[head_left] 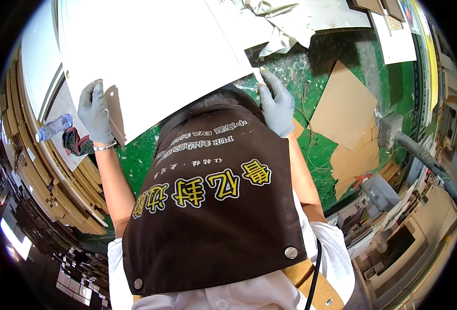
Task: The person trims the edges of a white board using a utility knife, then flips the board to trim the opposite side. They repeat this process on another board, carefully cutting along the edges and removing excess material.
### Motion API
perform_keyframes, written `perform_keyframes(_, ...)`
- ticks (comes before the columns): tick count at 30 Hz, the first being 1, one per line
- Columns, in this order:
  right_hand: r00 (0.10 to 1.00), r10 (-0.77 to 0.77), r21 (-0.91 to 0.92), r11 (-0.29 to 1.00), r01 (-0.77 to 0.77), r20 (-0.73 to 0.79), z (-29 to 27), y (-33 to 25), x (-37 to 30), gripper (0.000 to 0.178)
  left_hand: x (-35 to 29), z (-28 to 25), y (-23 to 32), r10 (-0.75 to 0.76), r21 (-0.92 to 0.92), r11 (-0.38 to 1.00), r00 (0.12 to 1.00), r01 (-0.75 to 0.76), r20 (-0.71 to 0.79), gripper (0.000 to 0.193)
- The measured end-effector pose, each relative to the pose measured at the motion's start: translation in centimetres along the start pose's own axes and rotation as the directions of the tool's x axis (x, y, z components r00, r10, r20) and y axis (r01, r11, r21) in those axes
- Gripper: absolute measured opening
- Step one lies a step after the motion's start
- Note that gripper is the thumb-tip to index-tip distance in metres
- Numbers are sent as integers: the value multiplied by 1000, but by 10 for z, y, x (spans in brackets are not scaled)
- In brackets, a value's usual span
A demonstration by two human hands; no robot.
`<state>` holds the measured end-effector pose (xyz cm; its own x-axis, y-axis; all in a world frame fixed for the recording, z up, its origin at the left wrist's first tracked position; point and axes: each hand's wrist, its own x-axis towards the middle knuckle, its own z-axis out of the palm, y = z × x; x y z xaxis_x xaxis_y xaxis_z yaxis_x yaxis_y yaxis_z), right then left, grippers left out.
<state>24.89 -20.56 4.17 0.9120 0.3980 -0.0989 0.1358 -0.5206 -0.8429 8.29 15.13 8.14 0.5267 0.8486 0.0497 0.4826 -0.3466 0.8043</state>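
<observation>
A large white panel [161, 57] fills the upper left and middle, in front of my body. My left hand [95, 111], in a grey glove, is closed at the panel's left edge, and its shadow falls on the white face. Beside the panel's right corner, my right hand [277, 103], also gloved in grey, is closed with thumb and forefinger around a small, narrow whitish piece [258, 76]. What kind of thing this piece is, I cannot tell. My dark brown apron [213, 232] hangs between both forearms.
Crumpled white sheeting [288, 28] lies on a light surface at the top. Brown board pieces [342, 108] lie on the green floor [316, 178] at right, near a grey metal post [420, 150]. A plastic bottle [55, 127] and dark cloth [77, 143] sit left, by stacked boards [47, 181].
</observation>
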Motion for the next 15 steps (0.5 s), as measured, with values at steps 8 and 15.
perform_keyframes(8, 981, 192, 163, 968, -193, 22, -9, -8, -2, 34, 3, -29, -9, -101, -204, 977, 970, 55, -221, 24)
perform_keyframes(15, 968, 237, 111, 963, -245, 79, -15, -9, -4, 34, 6, -77, -46, -100, -146, 988, 930, 50, -354, 27)
